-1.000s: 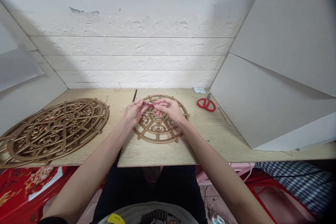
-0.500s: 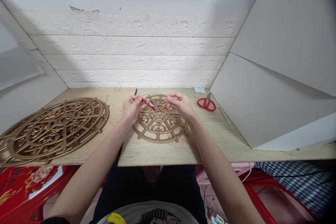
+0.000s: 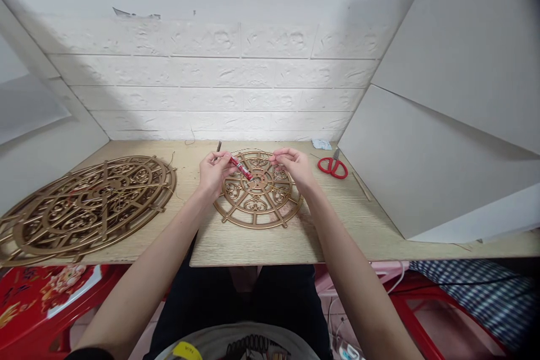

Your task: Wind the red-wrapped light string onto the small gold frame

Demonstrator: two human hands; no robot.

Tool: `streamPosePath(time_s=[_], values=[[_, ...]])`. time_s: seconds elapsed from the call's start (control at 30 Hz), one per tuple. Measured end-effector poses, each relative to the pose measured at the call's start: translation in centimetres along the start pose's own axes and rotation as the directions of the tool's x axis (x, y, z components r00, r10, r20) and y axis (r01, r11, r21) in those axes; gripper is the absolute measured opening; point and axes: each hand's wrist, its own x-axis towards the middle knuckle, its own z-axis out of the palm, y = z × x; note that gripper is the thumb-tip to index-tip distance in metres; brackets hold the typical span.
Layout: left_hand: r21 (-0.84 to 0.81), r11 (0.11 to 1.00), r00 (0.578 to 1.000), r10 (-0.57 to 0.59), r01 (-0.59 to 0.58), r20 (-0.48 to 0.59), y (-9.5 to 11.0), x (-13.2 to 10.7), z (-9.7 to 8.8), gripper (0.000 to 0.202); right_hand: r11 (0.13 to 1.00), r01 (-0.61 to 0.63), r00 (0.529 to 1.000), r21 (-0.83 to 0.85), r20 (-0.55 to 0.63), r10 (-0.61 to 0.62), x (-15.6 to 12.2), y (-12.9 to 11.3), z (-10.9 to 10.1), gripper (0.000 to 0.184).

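Observation:
My left hand [image 3: 213, 172] is closed on a slim red tube with pale printing [image 3: 241, 169], which slants down to the right over the middle of a round gold openwork panel [image 3: 255, 204]. Just beyond my left fingers, a short dark stick [image 3: 218, 147] points up; whether I hold it too is unclear. Over the panel's right side is my right hand [image 3: 294, 166], thumb and fingers pinched together. Anything between those fingertips is too small to make out. The panel lies flat on the table, its upper part partly covered by my hands.
Several similar gold panels [image 3: 105, 202] are stacked at the left of the wooden table [image 3: 257, 247]. Red-handled scissors [image 3: 332, 167], a small pale blue packet [image 3: 321, 144] and a thin stick [image 3: 361, 186] lie to the right. White boards [image 3: 447, 169] flank the table before a white brick-pattern wall [image 3: 253, 73].
My right hand has moved slightly right, away from the tip of the red tube. My left hand keeps its hold on the tube, almost unmoved.

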Motion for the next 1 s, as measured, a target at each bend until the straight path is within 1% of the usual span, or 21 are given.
streamPosePath(time_s=[0.1, 0.17, 0.27, 0.33, 0.37, 0.4, 0.47, 0.57, 0.63, 0.67, 0.73, 0.77, 0.8, 0.83, 0.87, 0.93, 1.0], values=[[0.001, 1.000, 1.000, 0.001, -0.001, -0.009, 0.0, 0.0, 0.0, 0.015, 0.999, 0.009, 0.998, -0.034, -0.061, -0.011, 0.1, 0.1, 0.0, 0.017], [-0.004, 1.000, 1.000, 0.006, -0.006, -0.010, 0.0, 0.0, 0.0, 0.014, 0.998, 0.047, 0.991, -0.046, -0.127, -0.052, 0.2, 0.2, -0.2, 0.019], [-0.008, 1.000, 1.000, 0.005, -0.005, -0.019, 0.0, 0.1, 0.0, 0.015, 0.991, 0.129, 0.963, -0.045, -0.231, -0.136, 0.4, 0.1, -0.4, 0.019], [-0.011, 1.000, 1.000, 0.003, -0.004, -0.027, 0.1, 0.1, 0.0, 0.016, 0.985, 0.169, 0.950, -0.042, -0.258, -0.175, 0.5, 0.1, -0.6, 0.014], [-0.014, 1.000, 1.000, 0.005, -0.005, -0.028, 0.1, 0.0, 0.0, 0.016, 0.983, 0.178, 0.950, -0.046, -0.252, -0.184, 0.5, 0.1, -0.6, 0.011], [-0.017, 1.000, 1.000, 0.006, -0.007, -0.029, 0.1, 0.0, 0.0, 0.017, 0.982, 0.179, 0.955, -0.056, -0.231, -0.187, 0.5, 0.1, -0.6, 0.010], [-0.024, 1.000, 1.000, 0.015, -0.015, -0.026, 0.2, 0.0, 0.0, 0.017, 0.981, 0.171, 0.971, -0.092, -0.154, -0.184, 0.4, 0.2, -0.5, 0.009], [-0.033, 0.999, 0.999, 0.027, -0.028, -0.032, 0.2, 0.0, -0.1, 0.019, 0.969, 0.172, 0.985, -0.174, 0.025, -0.171, 0.3, 0.5, -0.2, 0.011], [-0.037, 0.999, 0.999, 0.030, -0.032, -0.038, 0.1, 0.1, -0.2, 0.020, 0.934, 0.197, 0.977, -0.297, 0.139, -0.162, 0.2, 0.8, -0.1, 0.013], [-0.039, 0.999, 0.999, 0.031, -0.033, -0.040, 0.1, 0.1, -0.2, 0.020, 0.894, 0.214, 0.972, -0.394, 0.181, -0.153, 0.2, 0.9, -0.1, 0.015], [-0.038, 0.999, 0.999, 0.031, -0.032, -0.037, 0.1, 0.1, -0.2, 0.019, 0.763, 0.248, 0.963, -0.597, 0.241, -0.123, 0.2, 1.2, -0.2, 0.020], [-0.038, 0.999, 0.999, 0.029, -0.030, -0.035, 0.1, 0.1, -0.2, 0.019, 0.694, 0.263, 0.958, -0.670, 0.267, -0.105, 0.2, 1.4, -0.2, 0.022], [-0.037, 0.999, 0.999, 0.025, -0.027, -0.034, 0.1, 0.1, -0.2, 0.018, 0.644, 0.280, 0.952, -0.712, 0.294, -0.089, 0.2, 1.5, -0.3, 0.023], [-0.036, 0.999, 0.999, 0.021, -0.023, -0.034, 0.1, 0.1, -0.2, 0.018, 0.619, 0.299, 0.944, -0.727, 0.320, -0.080, 0.2, 1.5, -0.3, 0.022], [-0.034, 0.999, 0.999, 0.019, -0.020, -0.034, 0.1, 0.1, -0.1, 0.017, 0.613, 0.319, 0.936, -0.723, 0.343, -0.083, 0.1, 1.6, -0.2, 0.021], [-0.032, 0.999, 0.999, 0.019, -0.020, -0.032, 0.1, 0.1, -0.1, 0.017, 0.629, 0.355, 0.924, -0.691, 0.362, -0.124, 0.1, 1.6, -0.1, 0.019], [-0.032, 0.999, 0.999, 0.022, -0.023, -0.031, 0.1, 0.1, -0.1, 0.018, 0.665, 0.373, 0.920, -0.647, 0.349, -0.177, -0.1, 1.4, 0.1, 0.019]])
